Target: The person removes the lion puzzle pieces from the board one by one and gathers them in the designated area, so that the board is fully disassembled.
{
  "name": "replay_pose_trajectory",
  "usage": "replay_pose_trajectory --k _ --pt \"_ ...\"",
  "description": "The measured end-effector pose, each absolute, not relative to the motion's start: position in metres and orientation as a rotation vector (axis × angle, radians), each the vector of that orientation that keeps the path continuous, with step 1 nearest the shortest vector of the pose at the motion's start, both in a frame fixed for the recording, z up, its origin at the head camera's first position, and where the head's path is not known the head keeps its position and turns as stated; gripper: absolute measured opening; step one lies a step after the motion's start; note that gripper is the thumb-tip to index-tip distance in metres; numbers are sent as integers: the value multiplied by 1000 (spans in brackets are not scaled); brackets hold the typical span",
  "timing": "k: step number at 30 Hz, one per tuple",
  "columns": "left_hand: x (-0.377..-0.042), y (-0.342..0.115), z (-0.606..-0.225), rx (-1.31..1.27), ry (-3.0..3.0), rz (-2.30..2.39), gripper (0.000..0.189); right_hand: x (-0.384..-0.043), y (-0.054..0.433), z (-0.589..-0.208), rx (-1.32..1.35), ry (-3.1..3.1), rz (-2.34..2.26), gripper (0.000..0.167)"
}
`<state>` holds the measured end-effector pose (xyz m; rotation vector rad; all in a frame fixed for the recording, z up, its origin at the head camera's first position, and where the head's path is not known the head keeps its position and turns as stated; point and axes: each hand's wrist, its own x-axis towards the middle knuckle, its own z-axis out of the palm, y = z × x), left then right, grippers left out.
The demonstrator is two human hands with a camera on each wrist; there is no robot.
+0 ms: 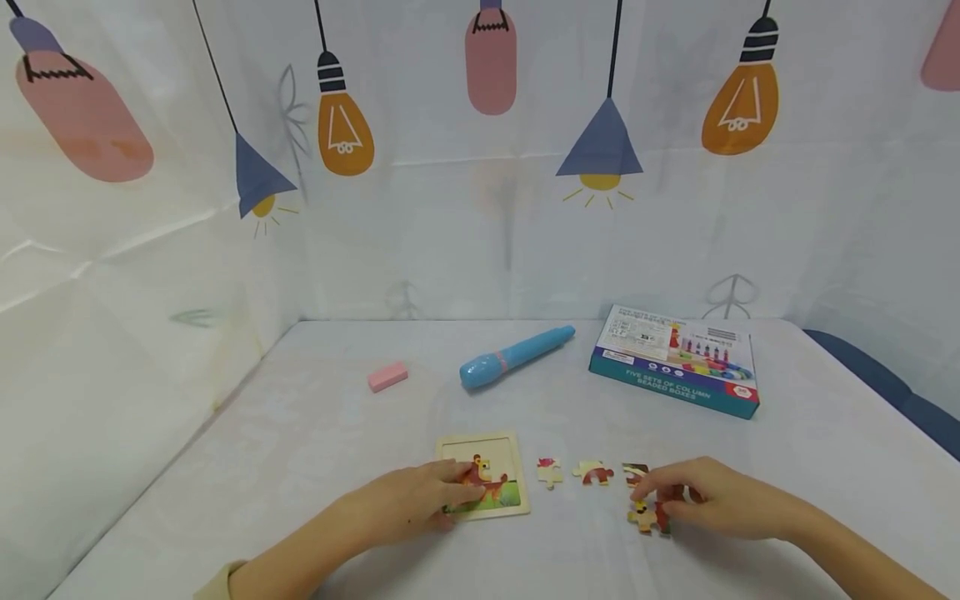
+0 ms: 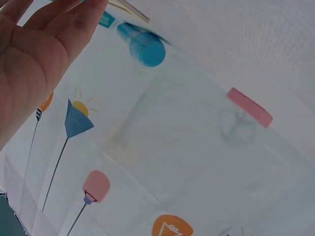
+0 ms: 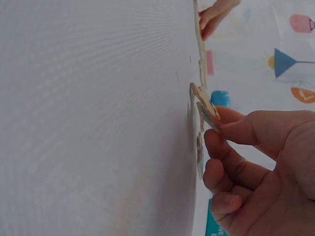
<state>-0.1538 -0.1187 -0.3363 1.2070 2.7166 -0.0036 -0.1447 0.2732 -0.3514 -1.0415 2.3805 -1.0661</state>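
A square wooden puzzle tray (image 1: 522, 483), with a brown animal picture partly filled in, lies on the white table. My left hand (image 1: 405, 507) rests over its left side, fingers extended across the picture and hiding part of it. To the right, my right hand (image 1: 723, 502) pinches a jigsaw piece (image 3: 210, 109) between thumb and finger, tilted up in the right wrist view. At those fingertips in the head view are a yellow piece (image 1: 642, 518) and a partly covered dark red one. Loose pieces lie between tray and hand: a pink-marked piece (image 1: 549, 472), a brown-arched piece (image 1: 593, 473) and another (image 1: 635, 472).
Behind the tray lies a blue microphone-shaped object (image 1: 517, 357). A pink block (image 1: 387, 377) sits to its left, and a flat teal box (image 1: 675, 360) of beaded columns to its right. A patterned white curtain (image 1: 450, 233) hangs behind the table.
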Motion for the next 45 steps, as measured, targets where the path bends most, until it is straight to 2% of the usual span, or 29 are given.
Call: replay_pose_trajectory --k 16,28,38,45 --pt "-153 -119 -335 1178 2707 19 48 -145 272 -352 -1041 2490 -998 25" --pt "-153 -118 -335 1200 2714 13 47 -142 272 -351 -1096 2555 -901 18" --pt "-152 -118 -334 1212 2729 6 46 -134 267 -349 -843 2631 -845 28" --pt "-152 -118 -335 1206 2724 14 47 -133 265 -349 -850 2682 -800 25"
